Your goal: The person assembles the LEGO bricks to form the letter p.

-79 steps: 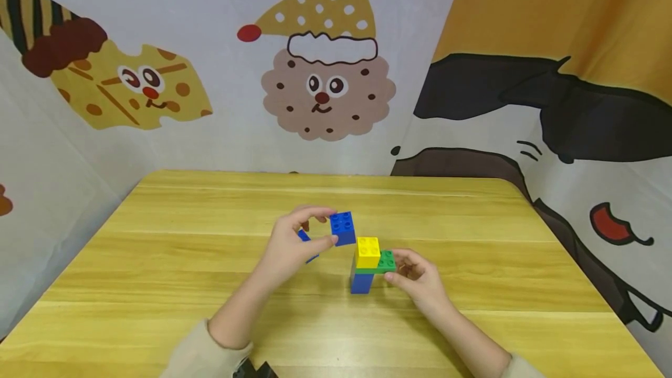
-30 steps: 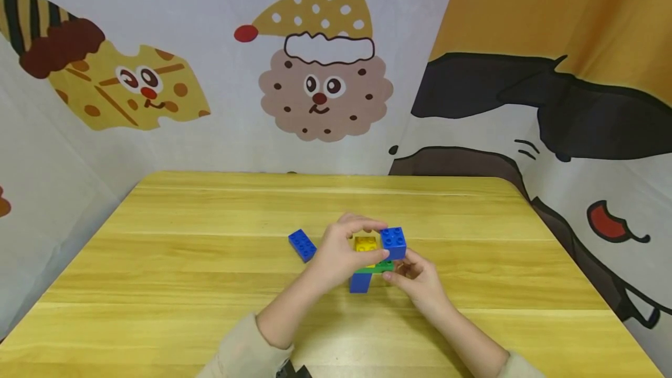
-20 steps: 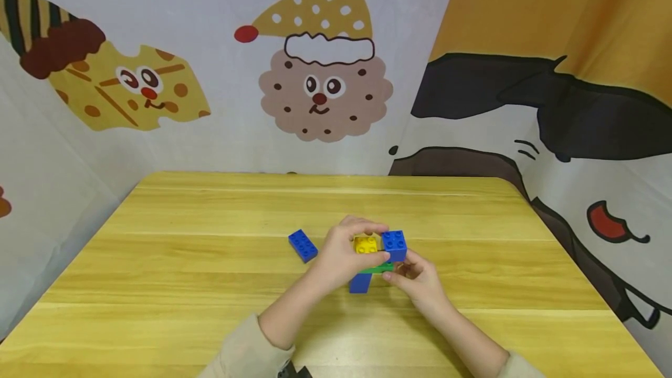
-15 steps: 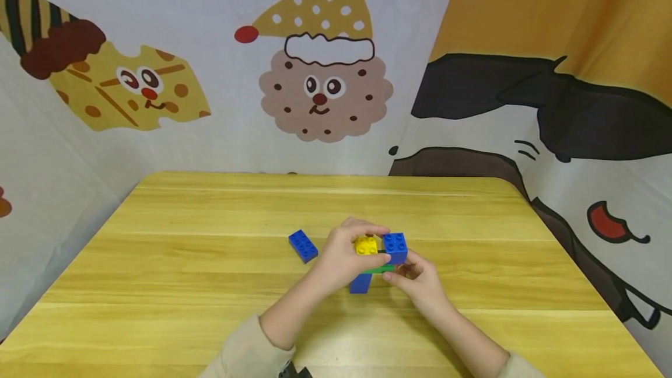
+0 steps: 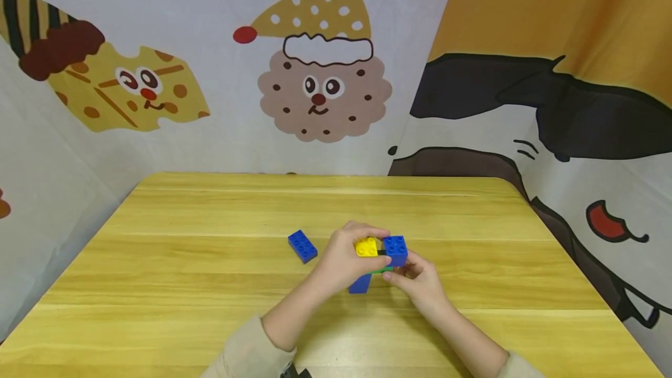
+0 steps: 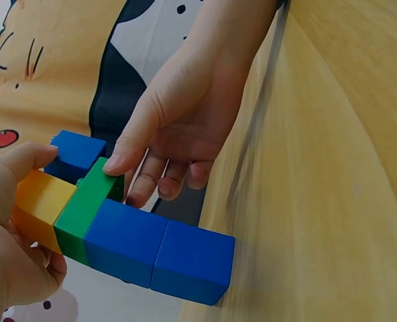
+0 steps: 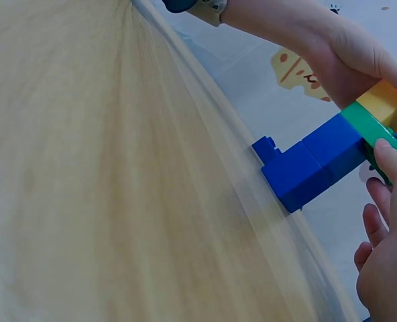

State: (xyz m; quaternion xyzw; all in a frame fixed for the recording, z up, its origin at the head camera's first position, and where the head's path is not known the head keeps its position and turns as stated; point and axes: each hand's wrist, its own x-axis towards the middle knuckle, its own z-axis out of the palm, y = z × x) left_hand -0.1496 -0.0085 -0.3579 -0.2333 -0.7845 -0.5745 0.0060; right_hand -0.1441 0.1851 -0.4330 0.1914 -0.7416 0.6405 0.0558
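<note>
A small blue brick, its four studs facing up, is pinched between the thumb and fingers of the left hand, over one end of a green brick; whether it is fully seated there cannot be told. That same end of the green brick is pinched by the right hand. On the other end, framed by the left hand, a yellow brick is set, and beneath it the green brick is borne by two stacked blue bricks, upright on the wooden table. A loose blue brick is seen lying left of the left hand. Any lettering on the studs is too small to be read.
</note>
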